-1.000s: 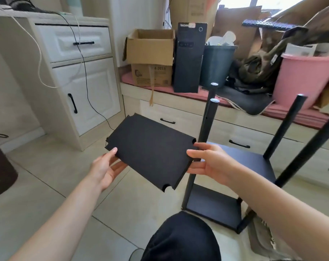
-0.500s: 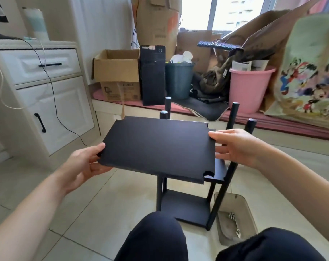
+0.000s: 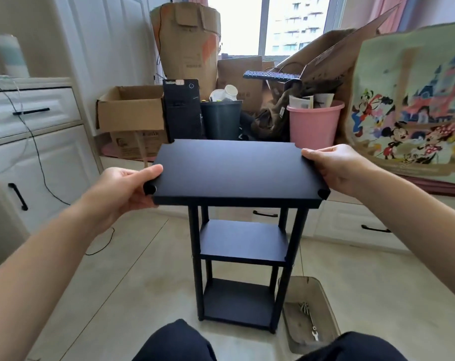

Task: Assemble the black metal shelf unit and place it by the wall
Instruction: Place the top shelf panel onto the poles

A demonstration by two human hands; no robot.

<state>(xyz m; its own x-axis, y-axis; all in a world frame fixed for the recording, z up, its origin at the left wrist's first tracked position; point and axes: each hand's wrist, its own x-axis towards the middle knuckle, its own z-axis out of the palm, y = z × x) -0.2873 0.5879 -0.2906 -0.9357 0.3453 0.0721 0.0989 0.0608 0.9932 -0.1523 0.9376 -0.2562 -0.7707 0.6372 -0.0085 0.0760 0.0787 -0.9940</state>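
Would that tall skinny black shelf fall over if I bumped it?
Probably, yes. The shelf unit looks tall and narrow on thin posts, so a sideways bump could tip it. The top panel, held by the left hand and right hand, looks stiff, not bendy.

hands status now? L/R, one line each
Left hand: closed, gripping the left edge of the black shelf panel.
Right hand: closed, gripping the panel's right edge.

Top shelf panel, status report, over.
Left hand and right hand grip the top shelf panel by its short ends. Panel level above the posts, seating unclear. Nothing in the way.
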